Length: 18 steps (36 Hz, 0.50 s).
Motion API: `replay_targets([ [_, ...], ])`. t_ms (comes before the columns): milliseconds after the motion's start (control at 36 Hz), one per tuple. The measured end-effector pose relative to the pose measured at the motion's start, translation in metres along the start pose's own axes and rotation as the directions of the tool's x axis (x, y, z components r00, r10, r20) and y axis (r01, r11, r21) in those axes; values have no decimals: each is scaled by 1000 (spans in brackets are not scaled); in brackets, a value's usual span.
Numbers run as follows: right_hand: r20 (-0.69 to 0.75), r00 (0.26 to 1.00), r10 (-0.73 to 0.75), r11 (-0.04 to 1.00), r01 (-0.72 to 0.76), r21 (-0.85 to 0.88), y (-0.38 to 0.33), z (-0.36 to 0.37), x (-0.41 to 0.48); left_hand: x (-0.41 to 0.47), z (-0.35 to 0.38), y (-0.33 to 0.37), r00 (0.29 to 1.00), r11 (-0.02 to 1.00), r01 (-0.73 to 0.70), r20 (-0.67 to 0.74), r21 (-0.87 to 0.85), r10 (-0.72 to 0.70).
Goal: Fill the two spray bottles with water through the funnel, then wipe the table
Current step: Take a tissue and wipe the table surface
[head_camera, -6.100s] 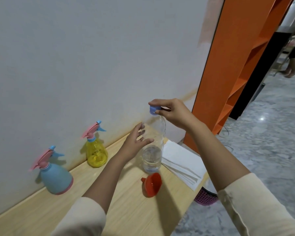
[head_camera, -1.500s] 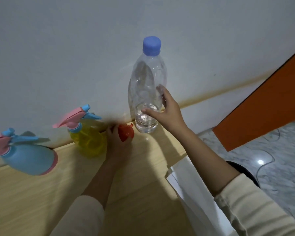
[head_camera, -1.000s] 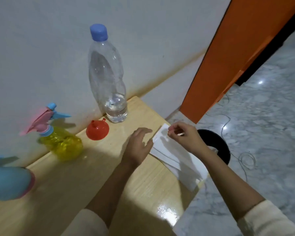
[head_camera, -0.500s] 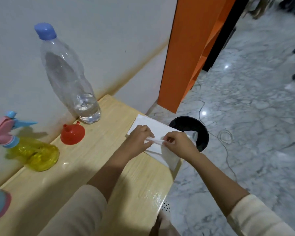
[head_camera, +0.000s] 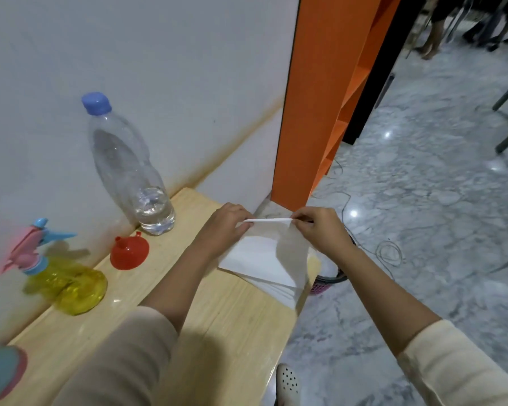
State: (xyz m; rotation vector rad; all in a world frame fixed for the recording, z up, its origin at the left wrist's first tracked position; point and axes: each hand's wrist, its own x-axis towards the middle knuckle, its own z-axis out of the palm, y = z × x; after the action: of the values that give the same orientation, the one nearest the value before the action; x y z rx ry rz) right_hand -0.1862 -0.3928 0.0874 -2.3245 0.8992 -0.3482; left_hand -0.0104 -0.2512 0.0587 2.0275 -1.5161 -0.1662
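Both hands at the far right end of the wooden table [head_camera: 235, 323], working a sheet of tissue [head_camera: 291, 253]. Left hand [head_camera: 228, 230] pinches the sheet's top edge at its left corner, fingers closed on it. Right hand [head_camera: 320, 230] pinches the same edge at the right corner, thumb and fingertips closed. The edge is stretched taut between them, lifted off the stack of tissues [head_camera: 258, 268] that lies flat on the table's corner; the lower part of the sheet hangs down onto the stack.

Water bottle [head_camera: 129, 171], clear plastic with a blue cap on, stands upright against the wall at 10 o'clock from the hands; a little water in its base. Red funnel [head_camera: 129, 252] rests mouth-down on the table, spout up, just beside the bottle's foot at its 7 o'clock. Yellow spray bottle [head_camera: 68, 282] with pink and blue trigger head sits at 8 o'clock from the funnel, blurred; it seems to lean toward the wall, hard to be sure. Blue spray bottle [head_camera: 0, 370] is cut off at the lower left corner, only part of its body showing.

Orange shelf unit [head_camera: 320, 98] stands at 12 o'clock beyond the hands. A dark-rimmed basket [head_camera: 332, 281] sits on the floor under the right forearm, mostly hidden.
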Motion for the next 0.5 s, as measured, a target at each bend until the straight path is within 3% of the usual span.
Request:
replay_targets([
  [222, -136, 989, -54, 998, 50, -26, -24, -38, 21, 33, -27, 18, 996, 999, 19, -86, -51, -23],
  [500, -128, 989, -76, 992, 88, 90, -34, -54, 28, 41, -42, 21, 994, 988, 35, -101, -150, -51],
])
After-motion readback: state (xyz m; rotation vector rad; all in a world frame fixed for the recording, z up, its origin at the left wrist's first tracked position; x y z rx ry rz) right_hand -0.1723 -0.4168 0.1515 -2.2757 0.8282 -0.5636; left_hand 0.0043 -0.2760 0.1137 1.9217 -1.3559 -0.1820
